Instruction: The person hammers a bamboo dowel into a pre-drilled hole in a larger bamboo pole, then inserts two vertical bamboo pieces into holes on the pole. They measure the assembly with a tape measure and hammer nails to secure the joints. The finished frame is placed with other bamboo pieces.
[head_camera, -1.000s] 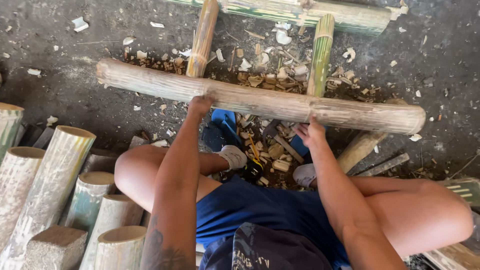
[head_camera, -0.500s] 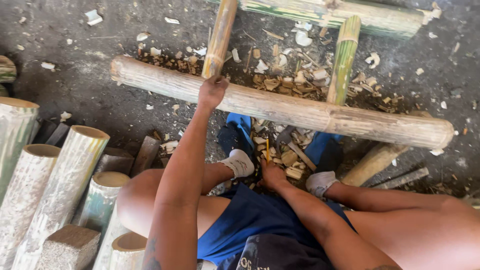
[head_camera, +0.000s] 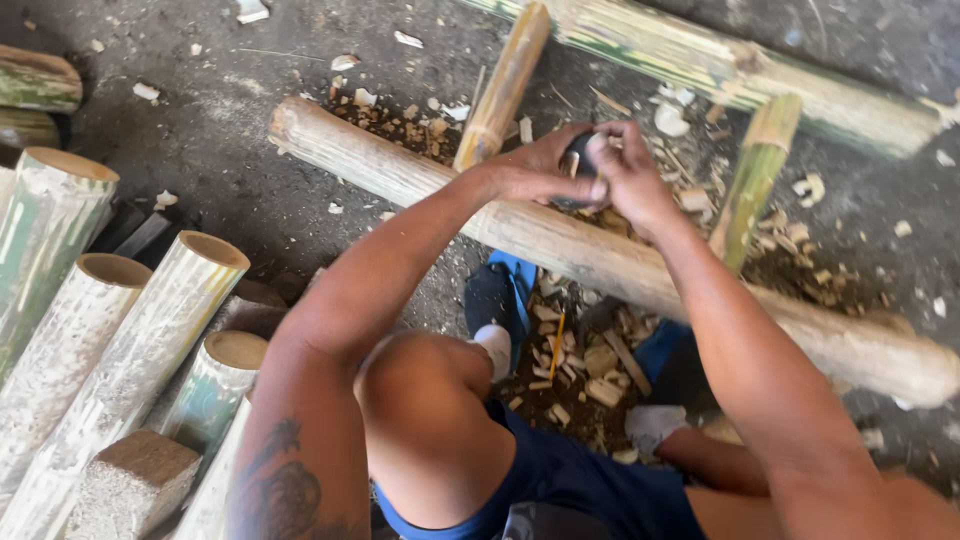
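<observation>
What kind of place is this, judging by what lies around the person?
Probably an informal outdoor or open-sided bamboo workshop. Cut hollow pale bamboo sections are stacked at the left, a long thick pale bamboo pole lies across a dark dirt floor, and light wood chips lie scattered about the feet.

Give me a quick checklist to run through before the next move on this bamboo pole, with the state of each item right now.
1. Both hands on the tool: left hand and right hand close around a small dark object: ok.
2. What the dark object is: cannot tell.
3. Long bamboo pole lies across two thinner cross poles: ok.
4. Feet clear of the pole: blue sandal sits just under it: not ok.
5. Ground free of wood chips: not ok.
</observation>
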